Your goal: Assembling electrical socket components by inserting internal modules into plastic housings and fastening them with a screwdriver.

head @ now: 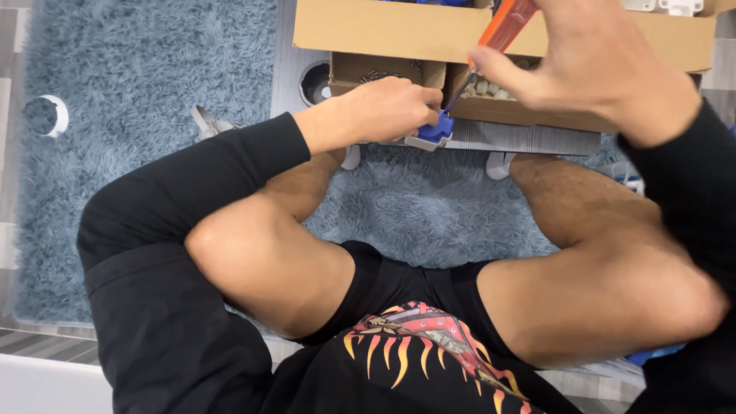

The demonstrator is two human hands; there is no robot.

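Right hand [606,65] gripping orange screwdriver [506,19], left hand [387,110] on blue part [435,129]

A shaggy blue-grey rug [138,115] covers the floor from 9 to 12 o'clock. A large cardboard box [383,31] sits at 12 o'clock, a white ring [57,115] at 10 o'clock, and a round dark cup [313,83] beside the box.

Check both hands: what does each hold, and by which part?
Right hand holds an orange-handled screwdriver by its handle; left hand grips a small blue part from above.
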